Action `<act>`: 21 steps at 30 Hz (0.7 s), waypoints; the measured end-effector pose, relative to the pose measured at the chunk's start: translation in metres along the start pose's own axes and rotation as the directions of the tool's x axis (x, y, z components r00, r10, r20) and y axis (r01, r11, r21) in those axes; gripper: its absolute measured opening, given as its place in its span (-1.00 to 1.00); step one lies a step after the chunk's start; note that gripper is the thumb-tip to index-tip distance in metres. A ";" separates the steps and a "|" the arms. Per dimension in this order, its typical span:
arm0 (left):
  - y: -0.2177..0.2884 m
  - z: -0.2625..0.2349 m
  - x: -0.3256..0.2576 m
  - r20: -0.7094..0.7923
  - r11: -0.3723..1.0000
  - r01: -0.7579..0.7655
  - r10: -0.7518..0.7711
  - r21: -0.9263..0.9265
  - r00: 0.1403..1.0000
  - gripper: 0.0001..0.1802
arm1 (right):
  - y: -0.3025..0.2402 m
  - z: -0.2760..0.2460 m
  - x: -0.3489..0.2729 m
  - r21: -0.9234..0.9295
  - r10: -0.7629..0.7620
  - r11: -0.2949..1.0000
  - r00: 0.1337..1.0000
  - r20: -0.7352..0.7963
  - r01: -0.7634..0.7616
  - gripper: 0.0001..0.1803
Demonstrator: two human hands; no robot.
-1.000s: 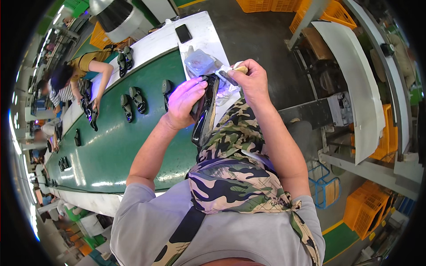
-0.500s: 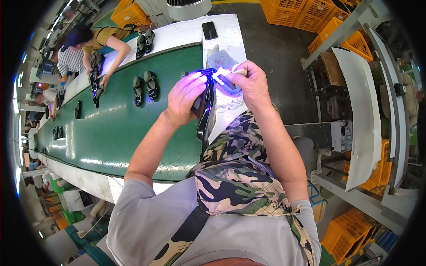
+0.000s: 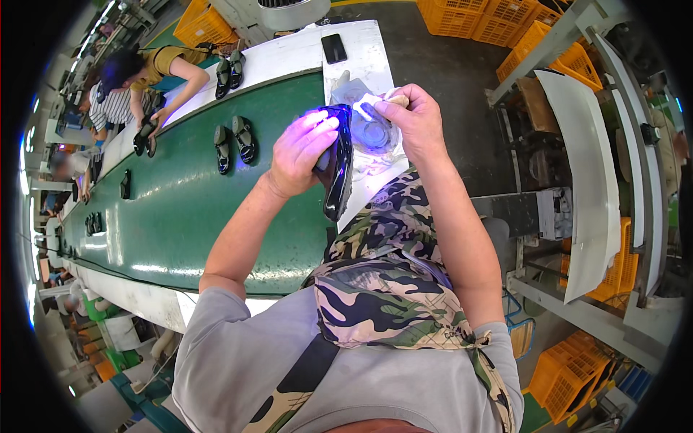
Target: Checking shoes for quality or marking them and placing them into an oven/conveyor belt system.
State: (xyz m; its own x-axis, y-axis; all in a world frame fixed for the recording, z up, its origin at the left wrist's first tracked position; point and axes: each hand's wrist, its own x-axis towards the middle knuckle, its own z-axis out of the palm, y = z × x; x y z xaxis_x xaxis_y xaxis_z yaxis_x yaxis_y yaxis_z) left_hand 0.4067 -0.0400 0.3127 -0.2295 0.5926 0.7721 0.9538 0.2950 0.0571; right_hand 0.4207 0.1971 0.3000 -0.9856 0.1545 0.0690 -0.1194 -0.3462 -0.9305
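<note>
My left hand [image 3: 297, 153] is wrapped round a glossy black shoe [image 3: 336, 189], whose toe points down toward me. Violet-blue light falls on those fingers and on the shoe's upper end. My right hand [image 3: 415, 121] pinches a small white cloth-like piece [image 3: 369, 105], brightly lit, a short gap to the right of the shoe. Below that hand, a translucent plastic container [image 3: 375, 136] sits on the white table end [image 3: 372, 58]. What it holds cannot be made out.
A green conveyor belt [image 3: 195, 209] carries a pair of black-and-grey shoes [image 3: 234, 144] and a single shoe [image 3: 125, 185]. Another pair [image 3: 229, 73] stands on the white ledge. A black phone [image 3: 334, 48] lies nearby. A co-worker [image 3: 170, 68] handles shoes at far left. Orange crates [image 3: 462, 20] stand behind.
My right hand has drawn the white piece a little up and right, off the shoe. The shoe in my left hand has turned slightly. The co-worker has moved their shoes.
</note>
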 end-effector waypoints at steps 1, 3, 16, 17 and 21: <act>0.002 -0.001 0.002 0.000 1.000 -0.001 0.001 0.000 1.000 -0.46 | 0.002 0.001 0.001 0.002 -0.009 1.000 1.000 -0.004 0.009 -0.81; 0.005 -0.001 0.007 0.007 1.000 -0.005 0.005 -0.019 1.000 -0.45 | 0.005 0.000 0.001 0.004 -0.017 1.000 1.000 -0.009 0.017 -0.81; 0.004 0.014 0.002 0.051 0.999 0.030 -0.029 -0.019 0.998 -0.43 | -0.002 -0.008 -0.025 0.207 0.111 0.969 0.988 0.107 -0.132 -0.81; 0.002 0.016 0.001 0.052 0.999 0.041 -0.040 -0.014 0.998 -0.42 | -0.003 -0.010 -0.027 0.219 0.141 0.961 0.981 0.130 -0.167 -0.81; 0.005 0.018 0.005 0.071 0.996 0.092 -0.091 -0.002 0.993 -0.36 | -0.017 -0.008 -0.036 0.206 0.136 0.966 0.983 0.122 -0.159 -0.80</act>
State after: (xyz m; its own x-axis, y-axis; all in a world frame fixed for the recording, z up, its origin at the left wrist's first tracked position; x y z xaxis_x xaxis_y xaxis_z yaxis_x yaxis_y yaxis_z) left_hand 0.4068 -0.0219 0.3056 -0.3289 0.6152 0.7165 0.9291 0.3468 0.1288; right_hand 0.4591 0.2048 0.3107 -0.9999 -0.0076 -0.0147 0.0165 -0.5496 -0.8353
